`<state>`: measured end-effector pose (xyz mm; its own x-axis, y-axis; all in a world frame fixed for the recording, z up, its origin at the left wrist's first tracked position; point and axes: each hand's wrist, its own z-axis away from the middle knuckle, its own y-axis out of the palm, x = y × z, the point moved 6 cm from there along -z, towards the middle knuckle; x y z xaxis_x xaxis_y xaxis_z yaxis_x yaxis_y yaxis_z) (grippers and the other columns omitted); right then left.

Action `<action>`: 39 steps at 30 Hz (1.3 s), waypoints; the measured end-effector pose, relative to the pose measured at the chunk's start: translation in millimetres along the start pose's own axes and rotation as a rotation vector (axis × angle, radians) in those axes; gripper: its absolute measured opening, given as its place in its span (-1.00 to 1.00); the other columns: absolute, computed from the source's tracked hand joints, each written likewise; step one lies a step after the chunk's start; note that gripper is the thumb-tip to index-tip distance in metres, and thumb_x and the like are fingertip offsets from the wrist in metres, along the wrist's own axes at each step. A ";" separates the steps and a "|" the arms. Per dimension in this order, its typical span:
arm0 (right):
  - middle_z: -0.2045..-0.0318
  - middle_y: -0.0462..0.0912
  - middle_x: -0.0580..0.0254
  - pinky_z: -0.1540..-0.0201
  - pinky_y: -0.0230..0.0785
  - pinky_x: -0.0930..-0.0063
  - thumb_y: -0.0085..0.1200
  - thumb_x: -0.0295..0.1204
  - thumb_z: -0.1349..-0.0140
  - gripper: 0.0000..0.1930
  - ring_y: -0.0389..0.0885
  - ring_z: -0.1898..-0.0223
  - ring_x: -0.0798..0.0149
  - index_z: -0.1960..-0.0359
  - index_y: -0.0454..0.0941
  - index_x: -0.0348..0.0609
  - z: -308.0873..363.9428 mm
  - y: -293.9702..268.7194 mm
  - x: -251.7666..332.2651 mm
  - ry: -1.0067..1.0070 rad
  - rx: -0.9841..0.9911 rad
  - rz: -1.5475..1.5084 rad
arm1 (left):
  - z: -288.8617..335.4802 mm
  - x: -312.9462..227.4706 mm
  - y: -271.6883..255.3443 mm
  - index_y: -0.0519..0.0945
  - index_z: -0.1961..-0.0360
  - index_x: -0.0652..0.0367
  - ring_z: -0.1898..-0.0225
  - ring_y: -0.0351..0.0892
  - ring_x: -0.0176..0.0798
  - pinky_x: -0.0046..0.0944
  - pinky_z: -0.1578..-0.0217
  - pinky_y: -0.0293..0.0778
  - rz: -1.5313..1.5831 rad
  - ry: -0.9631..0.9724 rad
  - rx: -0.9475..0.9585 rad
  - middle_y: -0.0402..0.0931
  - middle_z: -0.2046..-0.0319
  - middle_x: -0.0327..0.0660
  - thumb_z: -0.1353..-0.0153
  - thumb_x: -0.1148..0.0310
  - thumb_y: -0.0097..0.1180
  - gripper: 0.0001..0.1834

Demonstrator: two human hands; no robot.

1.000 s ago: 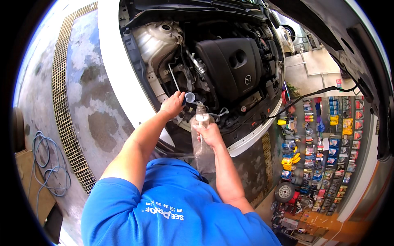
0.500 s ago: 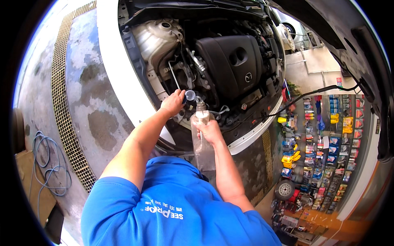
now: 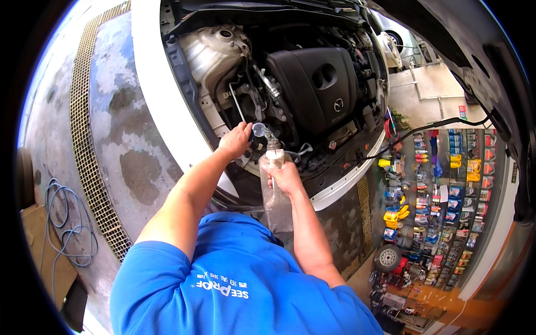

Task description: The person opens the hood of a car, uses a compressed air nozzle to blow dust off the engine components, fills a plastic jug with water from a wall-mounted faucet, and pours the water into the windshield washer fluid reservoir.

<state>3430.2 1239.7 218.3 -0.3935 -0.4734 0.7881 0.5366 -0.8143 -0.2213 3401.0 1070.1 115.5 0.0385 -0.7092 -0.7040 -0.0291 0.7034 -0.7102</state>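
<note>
My right hand (image 3: 286, 177) is wrapped round a large clear plastic bottle (image 3: 277, 213), whose base points back toward me. The bottle's neck (image 3: 273, 144) reaches over the near part of the engine bay, beside a small clear round funnel-like cup (image 3: 258, 129). My left hand (image 3: 236, 140) is closed at the cup's left side and seems to hold it; its fingertips are partly hidden. A thin metal rod (image 3: 237, 103) runs down toward my left fingers. What lies under the cup cannot be made out.
A black engine cover (image 3: 314, 75) fills the middle of the bay, with the raised hood (image 3: 472, 50) at right. The white fender (image 3: 159, 95) borders the left. A coiled blue hose (image 3: 70, 229) lies on the floor, and shelves of bottles (image 3: 455, 201) stand at right.
Both hands stay in almost the same place, and the bottle keeps nearly the same tilt. Any shift at its neck is very slight.
</note>
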 end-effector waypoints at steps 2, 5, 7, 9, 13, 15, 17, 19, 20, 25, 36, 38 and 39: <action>0.65 0.47 0.42 0.64 0.30 0.57 0.21 -0.44 -0.15 -0.90 0.42 0.70 0.50 0.35 0.57 -0.16 -0.2 0.2 0.1 -0.001 0.000 0.002 | -0.2 -1.0 -0.4 0.25 -0.22 0.16 -0.04 0.46 0.05 -0.08 -0.01 0.45 0.000 0.001 0.004 0.34 -0.04 -0.02 -0.06 0.27 0.24 -0.30; 0.65 0.46 0.42 0.64 0.29 0.58 0.20 -0.44 -0.15 -0.90 0.41 0.71 0.50 0.35 0.56 -0.16 -0.3 0.9 1.3 0.000 0.001 0.004 | 0.3 -0.5 -0.8 0.25 -0.22 0.16 -0.05 0.46 0.04 -0.07 -0.01 0.45 0.002 -0.011 0.009 0.34 -0.04 -0.03 -0.06 0.28 0.24 -0.30; 0.65 0.46 0.42 0.64 0.29 0.58 0.20 -0.44 -0.15 -0.90 0.41 0.71 0.50 0.35 0.56 -0.16 -0.3 1.2 2.4 0.001 0.002 0.004 | 0.6 -1.3 -1.4 0.26 -0.22 0.16 -0.05 0.46 0.04 -0.07 -0.01 0.45 0.000 -0.008 0.007 0.35 -0.04 -0.03 -0.06 0.28 0.24 -0.30; 0.65 0.46 0.42 0.65 0.29 0.58 0.20 -0.44 -0.15 -0.90 0.41 0.71 0.50 0.34 0.56 -0.16 -0.4 1.3 3.1 0.005 0.001 0.000 | 0.6 -1.8 -2.0 0.26 -0.21 0.16 -0.05 0.46 0.04 -0.07 -0.01 0.45 0.001 -0.009 0.008 0.34 -0.04 -0.03 -0.06 0.28 0.24 -0.30; 0.65 0.46 0.42 0.65 0.29 0.58 0.20 -0.44 -0.15 -0.90 0.41 0.71 0.49 0.34 0.56 -0.15 -3.3 0.5 0.3 -0.007 0.003 -0.007 | -0.1 -1.2 -0.8 0.26 -0.21 0.17 -0.05 0.45 0.04 -0.08 -0.01 0.45 -0.005 0.021 -0.010 0.34 -0.04 -0.03 -0.05 0.29 0.24 -0.31; 0.65 0.46 0.42 0.64 0.30 0.57 0.20 -0.44 -0.15 -0.90 0.41 0.71 0.49 0.35 0.56 -0.15 -3.7 0.7 0.4 0.028 -0.001 0.014 | 0.2 -0.7 -0.5 0.26 -0.21 0.17 -0.05 0.45 0.04 -0.08 -0.01 0.45 -0.005 0.016 -0.006 0.34 -0.04 -0.03 -0.05 0.29 0.24 -0.31; 0.65 0.46 0.42 0.64 0.30 0.57 0.20 -0.44 -0.15 -0.91 0.42 0.71 0.49 0.36 0.55 -0.14 -2.5 1.9 4.3 0.027 -0.004 0.012 | 0.6 -1.7 -2.1 0.26 -0.21 0.17 -0.05 0.45 0.04 -0.08 -0.01 0.45 -0.006 0.011 -0.002 0.34 -0.04 -0.03 -0.05 0.29 0.24 -0.31; 0.65 0.46 0.42 0.64 0.30 0.57 0.19 -0.44 -0.15 -0.91 0.42 0.71 0.49 0.37 0.55 -0.14 -1.8 2.1 6.6 0.025 -0.006 0.011 | 0.6 -2.3 -2.8 0.26 -0.21 0.17 -0.05 0.46 0.04 -0.08 -0.01 0.45 -0.008 -0.003 0.016 0.34 -0.04 -0.03 -0.05 0.29 0.24 -0.31; 0.66 0.46 0.42 0.64 0.30 0.57 0.19 -0.44 -0.15 -0.91 0.42 0.71 0.49 0.37 0.55 -0.14 -2.0 2.2 7.0 0.019 -0.002 0.012 | 0.3 -1.8 -1.8 0.26 -0.21 0.17 -0.05 0.46 0.04 -0.08 -0.01 0.45 -0.007 -0.004 0.015 0.34 -0.04 -0.03 -0.05 0.29 0.24 -0.31; 0.66 0.46 0.42 0.65 0.30 0.57 0.18 -0.45 -0.15 -0.92 0.42 0.71 0.48 0.37 0.55 -0.14 -4.3 1.5 4.8 0.027 -0.002 0.018 | -0.5 -1.0 0.2 0.26 -0.21 0.17 -0.06 0.45 0.03 -0.09 -0.02 0.45 -0.016 -0.005 0.029 0.34 -0.05 -0.04 -0.06 0.28 0.24 -0.30; 0.65 0.46 0.41 0.65 0.30 0.56 0.19 -0.44 -0.14 -0.91 0.42 0.72 0.48 0.38 0.55 -0.15 -7.5 3.7 6.0 0.040 0.002 0.009 | 0.1 -2.0 -1.7 0.25 -0.23 0.18 -0.08 0.44 0.02 -0.09 -0.04 0.43 0.003 -0.021 0.039 0.33 -0.07 -0.04 -0.08 0.29 0.23 -0.31; 0.65 0.46 0.41 0.65 0.31 0.56 0.19 -0.44 -0.14 -0.91 0.42 0.72 0.48 0.38 0.55 -0.15 -8.1 2.6 6.6 0.046 -0.002 0.015 | 0.3 -0.3 -1.1 0.25 -0.23 0.19 -0.09 0.43 0.02 -0.09 -0.05 0.43 0.008 -0.033 0.053 0.33 -0.08 -0.04 -0.08 0.30 0.23 -0.30; 0.65 0.47 0.41 0.65 0.31 0.56 0.20 -0.44 -0.14 -0.91 0.42 0.72 0.48 0.38 0.54 -0.15 -8.1 1.8 6.3 0.054 -0.008 0.021 | 0.1 -1.9 -0.9 0.24 -0.24 0.19 -0.10 0.43 0.02 -0.10 -0.05 0.42 0.001 -0.017 0.045 0.33 -0.08 -0.04 -0.08 0.30 0.23 -0.30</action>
<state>3422.7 1232.5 218.2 -0.4216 -0.5078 0.7513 0.5391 -0.8065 -0.2426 3401.0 1070.8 117.4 0.0558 -0.7079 -0.7041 0.0160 0.7058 -0.7083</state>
